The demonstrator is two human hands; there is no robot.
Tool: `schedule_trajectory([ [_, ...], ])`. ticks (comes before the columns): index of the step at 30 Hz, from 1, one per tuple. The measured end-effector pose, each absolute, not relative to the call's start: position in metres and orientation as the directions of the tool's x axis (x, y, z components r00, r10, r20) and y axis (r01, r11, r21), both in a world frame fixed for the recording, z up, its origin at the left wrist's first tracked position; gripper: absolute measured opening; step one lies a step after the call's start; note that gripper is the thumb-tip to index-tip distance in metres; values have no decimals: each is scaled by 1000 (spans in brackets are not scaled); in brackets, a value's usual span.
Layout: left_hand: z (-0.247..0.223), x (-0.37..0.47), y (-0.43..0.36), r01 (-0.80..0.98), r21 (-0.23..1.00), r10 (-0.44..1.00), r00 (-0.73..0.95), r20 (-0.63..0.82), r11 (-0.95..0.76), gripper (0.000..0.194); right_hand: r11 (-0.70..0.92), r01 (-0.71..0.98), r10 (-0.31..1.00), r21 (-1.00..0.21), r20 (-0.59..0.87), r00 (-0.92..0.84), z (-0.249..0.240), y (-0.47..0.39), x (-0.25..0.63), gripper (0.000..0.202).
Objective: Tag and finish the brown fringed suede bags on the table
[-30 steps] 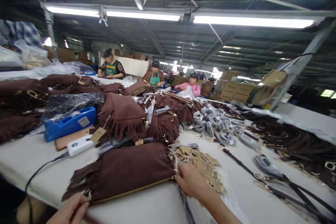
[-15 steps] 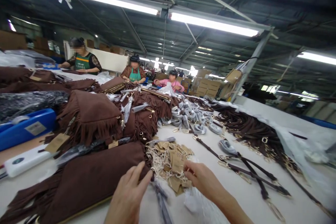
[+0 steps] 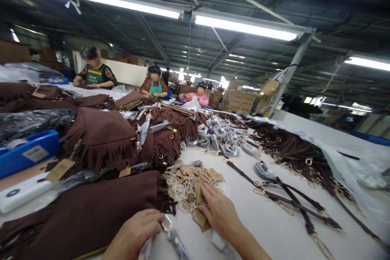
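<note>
My left hand (image 3: 141, 229) is closed at the near edge of a brown fringed bag (image 3: 100, 207), beside a metal clasp (image 3: 167, 223) on a plastic-wrapped strap (image 3: 178, 245). Its fingertips touch the clasp's side, and what they pinch is too small to tell. My right hand (image 3: 217, 207) lies with fingers apart on the right side of a pile of tan paper tags with white strings (image 3: 183, 189). Its fingertips rest on a tag.
More fringed bags (image 3: 102, 134) are heaped at the left, by a blue tape dispenser (image 3: 33, 150). Wrapped straps (image 3: 219, 130) lie behind the tags; brown straps (image 3: 292, 199) spread right. Three people sit across the table.
My left hand has moved down and closed beside the clasp. My right hand has shifted left onto the tags, fingers spread. The bag sits slightly further left in view.
</note>
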State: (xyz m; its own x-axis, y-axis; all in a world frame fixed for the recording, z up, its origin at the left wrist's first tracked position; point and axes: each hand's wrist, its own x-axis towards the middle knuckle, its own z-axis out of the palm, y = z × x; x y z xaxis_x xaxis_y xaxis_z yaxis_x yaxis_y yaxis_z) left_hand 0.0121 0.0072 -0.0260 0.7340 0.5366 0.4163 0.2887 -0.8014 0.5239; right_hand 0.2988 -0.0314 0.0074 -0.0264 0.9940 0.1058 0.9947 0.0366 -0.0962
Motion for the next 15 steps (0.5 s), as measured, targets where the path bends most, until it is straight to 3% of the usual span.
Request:
schedule_trajectory([
  [5,-21,14,2,265,482,485,768,418,-835,33,80,994,993,-75,94,-73,17,-33,297,52],
  [7,-18,14,3,205,503,457,767,451,-840,38,53,994,995,-91,85,-45,23,-34,293,38],
  [11,-9,9,5,97,537,413,755,509,-838,42,29,978,995,-207,100,-8,26,-33,292,26],
  [15,16,17,-2,380,627,616,760,207,-680,43,3,910,994,-416,97,42,31,-27,313,30],
])
